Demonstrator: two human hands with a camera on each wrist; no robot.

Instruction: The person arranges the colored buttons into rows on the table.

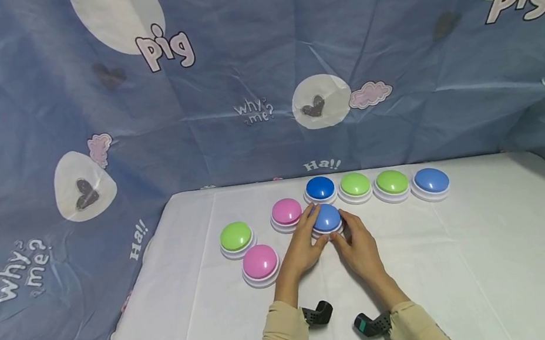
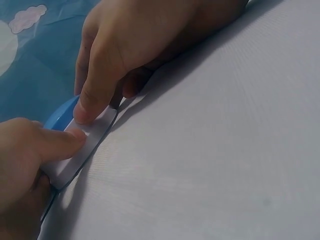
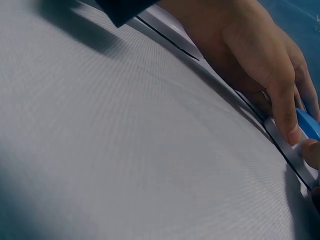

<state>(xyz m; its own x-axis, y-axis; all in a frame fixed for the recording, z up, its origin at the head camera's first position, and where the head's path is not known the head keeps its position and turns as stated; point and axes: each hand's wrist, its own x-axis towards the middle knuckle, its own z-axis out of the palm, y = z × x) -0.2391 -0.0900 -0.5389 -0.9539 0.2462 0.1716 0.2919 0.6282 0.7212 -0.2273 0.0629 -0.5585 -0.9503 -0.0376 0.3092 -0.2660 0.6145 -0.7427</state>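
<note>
A light-blue push button (image 1: 326, 218) with a domed top and white round base sits between both hands on the table. The left hand (image 1: 304, 248) grips its left side, with the thumb at the front of the white base and the fingers along the side. From the right, the right hand (image 1: 360, 245) holds the same button, its thumb close to the other thumb. In the left wrist view both thumbs press on the white base (image 2: 70, 165) below the blue dome (image 2: 61, 114). The right wrist view shows the base's rim near the cloth.
Behind stand a dark-blue button (image 1: 320, 188), two green buttons (image 1: 355, 184) and another blue button (image 1: 431, 181). To the left are two pink buttons (image 1: 260, 262) and a green one (image 1: 235, 237). A white cloth covers the table (image 1: 480, 268); a printed blue curtain (image 1: 216, 84) hangs behind.
</note>
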